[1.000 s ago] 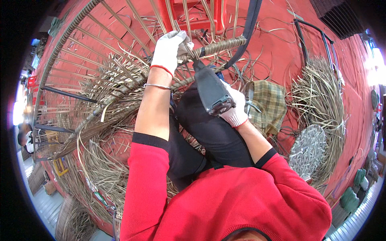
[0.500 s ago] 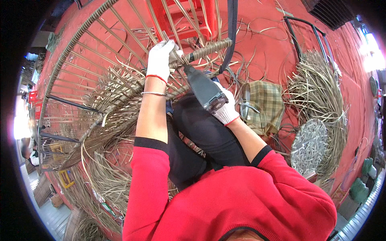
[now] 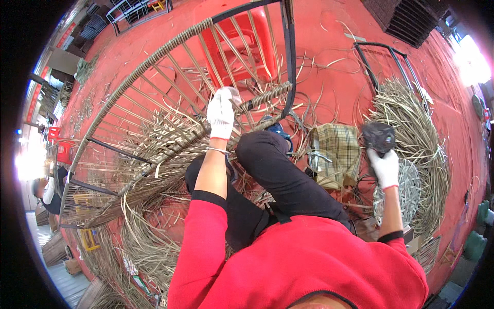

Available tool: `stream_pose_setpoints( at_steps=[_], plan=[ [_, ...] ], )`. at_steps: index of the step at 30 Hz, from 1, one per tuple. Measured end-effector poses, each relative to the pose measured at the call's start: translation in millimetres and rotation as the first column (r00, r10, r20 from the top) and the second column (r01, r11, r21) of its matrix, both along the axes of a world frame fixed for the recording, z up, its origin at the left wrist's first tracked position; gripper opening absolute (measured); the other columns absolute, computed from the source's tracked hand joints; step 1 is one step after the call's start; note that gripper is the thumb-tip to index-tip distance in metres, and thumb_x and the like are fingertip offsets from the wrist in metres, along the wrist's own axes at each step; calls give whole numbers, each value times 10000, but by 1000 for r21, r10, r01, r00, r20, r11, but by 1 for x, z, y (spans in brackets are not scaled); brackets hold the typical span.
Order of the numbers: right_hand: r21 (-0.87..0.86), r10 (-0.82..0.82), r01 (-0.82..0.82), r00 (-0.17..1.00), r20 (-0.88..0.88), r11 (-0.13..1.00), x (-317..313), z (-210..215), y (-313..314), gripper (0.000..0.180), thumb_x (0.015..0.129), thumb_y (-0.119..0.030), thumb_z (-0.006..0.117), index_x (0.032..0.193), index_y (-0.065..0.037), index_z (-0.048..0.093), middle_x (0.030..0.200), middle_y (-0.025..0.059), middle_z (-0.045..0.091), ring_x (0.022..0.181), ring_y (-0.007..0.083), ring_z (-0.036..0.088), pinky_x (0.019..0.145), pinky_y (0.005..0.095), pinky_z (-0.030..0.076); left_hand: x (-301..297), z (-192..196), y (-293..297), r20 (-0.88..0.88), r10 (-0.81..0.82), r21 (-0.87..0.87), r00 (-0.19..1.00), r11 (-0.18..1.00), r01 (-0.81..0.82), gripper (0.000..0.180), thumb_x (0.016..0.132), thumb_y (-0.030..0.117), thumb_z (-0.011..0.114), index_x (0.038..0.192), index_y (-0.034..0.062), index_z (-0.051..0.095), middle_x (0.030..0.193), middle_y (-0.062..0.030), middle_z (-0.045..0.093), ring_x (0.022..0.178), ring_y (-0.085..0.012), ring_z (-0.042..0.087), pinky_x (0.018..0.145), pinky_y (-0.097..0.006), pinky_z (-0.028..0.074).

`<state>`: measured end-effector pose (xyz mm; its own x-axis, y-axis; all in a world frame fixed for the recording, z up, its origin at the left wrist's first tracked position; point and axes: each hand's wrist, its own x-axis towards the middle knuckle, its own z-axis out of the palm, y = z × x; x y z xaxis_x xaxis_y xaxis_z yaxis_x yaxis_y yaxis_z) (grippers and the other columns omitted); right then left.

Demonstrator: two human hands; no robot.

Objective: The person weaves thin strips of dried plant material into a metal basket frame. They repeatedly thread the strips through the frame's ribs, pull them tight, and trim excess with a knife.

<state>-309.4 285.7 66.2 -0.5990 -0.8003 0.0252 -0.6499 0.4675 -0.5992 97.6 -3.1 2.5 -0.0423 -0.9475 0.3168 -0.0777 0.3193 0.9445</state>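
My left hand (image 3: pixel 221 114), in a white glove with a red cuff edge, is closed at the wrapped bar (image 3: pixel 270 95) of a dark metal frame. Its fingers cover the spot, so the exact grip on bar and strips is partly hidden. Wicker strands (image 3: pixel 170 77) run from this bar to the curved, cord-bound outer rail (image 3: pixel 123 85). Off to the right, my gloved right hand (image 3: pixel 386 169) grips a dark staple gun (image 3: pixel 379 137), smeared by motion and seen nearly end-on. It is held over the floor between the plaid cloth (image 3: pixel 337 154) and a bundle of strips.
A red plastic stool (image 3: pixel 265 46) stands behind the frame. At right lie a bundle of wicker strips (image 3: pixel 417 134), a round woven disc (image 3: pixel 409 185) and a black metal frame (image 3: pixel 383 46). Loose strips (image 3: pixel 149 247) cover the floor at left. Dark stacked pieces (image 3: pixel 411 23) stand far right.
My right hand has carried the staple gun from beside the wrapped bar out to the right. The view has shifted, and my left hand stays at the bar.
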Motion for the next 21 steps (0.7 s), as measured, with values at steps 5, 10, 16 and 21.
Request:
stream_pose_setpoints(
  at_steps=[5,10,16,21],
  plan=[
    [292,-214,405,830,-516,867,-129,-47,110,569,887,-308,704,1363,-50,528,1041,227,737,960,433,710,833,522,548,4,13,22,529,55,-170,847,984,43,272,911,315,732,1067,95,698,993,-101,713,905,-266,715,809,-371,558],
    [421,-409,651,741,-532,632,-185,-143,206,534,923,-270,675,1362,-40,478,1070,252,726,965,438,712,824,540,552,0,22,45,742,49,-208,668,965,161,376,847,365,776,1133,140,683,1121,-83,702,1034,-303,695,896,-407,548],
    [450,-317,623,748,-583,640,-152,-158,199,780,853,-472,775,1417,-54,434,1139,192,701,1003,360,722,823,471,588,-7,14,60,776,118,-257,620,956,141,385,841,394,763,1145,176,672,1069,-71,695,1001,-302,694,859,-424,556],
    [256,-152,327,836,-528,910,-98,-53,78,469,905,-432,700,1264,-131,671,1228,166,660,1131,341,651,945,452,538,-11,14,75,755,152,-298,638,946,126,340,842,370,752,1120,190,680,1045,-78,699,969,-311,699,839,-431,562]
  ],
)
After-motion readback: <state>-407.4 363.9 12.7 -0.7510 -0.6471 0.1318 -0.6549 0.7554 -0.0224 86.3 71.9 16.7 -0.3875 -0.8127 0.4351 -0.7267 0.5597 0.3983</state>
